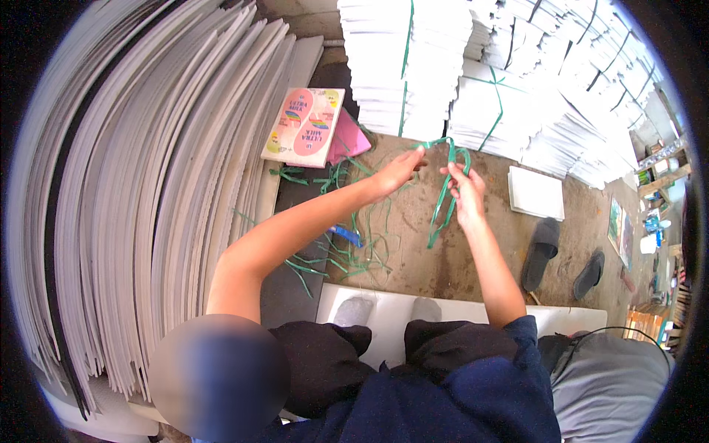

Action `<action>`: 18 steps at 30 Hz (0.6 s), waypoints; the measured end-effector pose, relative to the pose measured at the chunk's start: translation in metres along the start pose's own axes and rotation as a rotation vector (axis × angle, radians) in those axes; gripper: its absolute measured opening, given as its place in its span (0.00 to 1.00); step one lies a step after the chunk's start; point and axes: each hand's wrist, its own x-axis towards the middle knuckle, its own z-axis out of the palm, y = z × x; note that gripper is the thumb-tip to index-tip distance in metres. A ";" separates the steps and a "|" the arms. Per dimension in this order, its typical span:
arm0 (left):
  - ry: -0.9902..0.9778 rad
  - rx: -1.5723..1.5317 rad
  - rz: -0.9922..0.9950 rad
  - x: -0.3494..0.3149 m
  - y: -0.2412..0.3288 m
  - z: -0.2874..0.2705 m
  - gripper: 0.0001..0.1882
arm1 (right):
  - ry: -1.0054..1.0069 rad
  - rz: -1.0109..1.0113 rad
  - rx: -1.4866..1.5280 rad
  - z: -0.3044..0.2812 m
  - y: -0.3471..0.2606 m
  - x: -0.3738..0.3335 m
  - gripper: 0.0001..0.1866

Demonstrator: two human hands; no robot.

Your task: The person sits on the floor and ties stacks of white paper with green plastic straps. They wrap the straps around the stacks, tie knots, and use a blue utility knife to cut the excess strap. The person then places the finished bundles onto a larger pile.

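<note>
My left hand (399,171) and my right hand (465,193) are raised over the dirt floor, both pinching one green plastic strap (443,199). The strap runs between the two hands at the top, and its loop hangs down below my right hand. Under my left forearm lies a loose tangle of more green straps (347,255), with a small blue object (346,235) among them. My feet in grey socks (354,310) rest on a white board (473,310).
Large grey-white sheets (148,184) lean in a thick stack at the left. Bundles of white paper tied with green strap (406,66) are piled at the back. A pink and yellow printed pack (304,127), a small white stack (535,193) and two dark sandals (543,251) lie around.
</note>
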 end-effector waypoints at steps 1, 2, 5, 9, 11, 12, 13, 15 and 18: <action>0.050 -0.223 -0.037 -0.001 0.020 0.010 0.25 | 0.022 -0.020 -0.030 0.004 -0.001 -0.003 0.08; 0.052 -0.292 -0.001 0.002 0.031 0.009 0.25 | 0.041 -0.035 -0.059 0.008 0.005 -0.005 0.08; 0.052 -0.500 0.040 0.009 0.065 0.004 0.25 | 0.031 -0.040 -0.045 0.016 0.018 -0.015 0.07; 0.153 -0.528 -0.035 0.003 0.078 0.008 0.21 | 0.034 -0.055 -0.069 0.013 0.026 -0.026 0.06; 0.175 -0.366 0.049 -0.002 0.072 0.005 0.20 | 0.014 -0.039 -0.081 0.010 0.030 -0.032 0.06; 0.183 -0.285 0.091 -0.004 0.068 0.004 0.20 | -0.008 -0.019 -0.088 0.007 0.032 -0.035 0.06; 0.263 -0.097 0.225 -0.004 0.064 0.004 0.20 | -0.033 0.000 -0.094 0.005 0.035 -0.037 0.06; 0.231 0.029 0.272 -0.003 0.055 -0.006 0.22 | -0.042 -0.030 -0.098 0.001 0.041 -0.040 0.06; 0.235 -0.151 0.277 -0.007 0.050 -0.003 0.25 | -0.049 -0.005 -0.089 0.002 0.037 -0.045 0.06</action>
